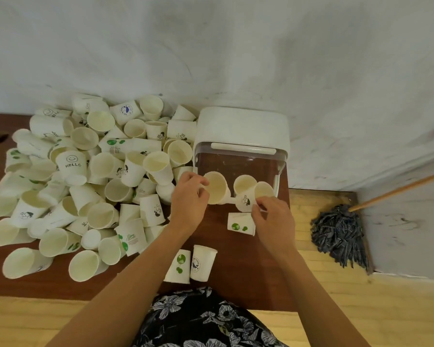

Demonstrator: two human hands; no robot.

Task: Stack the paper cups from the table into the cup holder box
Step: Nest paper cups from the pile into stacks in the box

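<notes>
Loose paper cups [85, 186]: a large heap covering the left of the brown table [236, 259], unstacked; most of the task judged outstanding. Left hand [188, 196]: forearm reaching forward, fingers curled round a cup [217, 187] at the box mouth. Two cups [191, 265]: lying side by side near the table's front edge, apart from the heap. Cup holder box [243, 131]: white top, clear front, set at the table's right; only a few cups at its opening. Right hand [273, 219]: fingers pinching a printed cup [246, 200] just below the opening. Green-leaf cup [239, 224]: on its side, beside that hand. Mop [341, 231]: on the floor, far right.
</notes>
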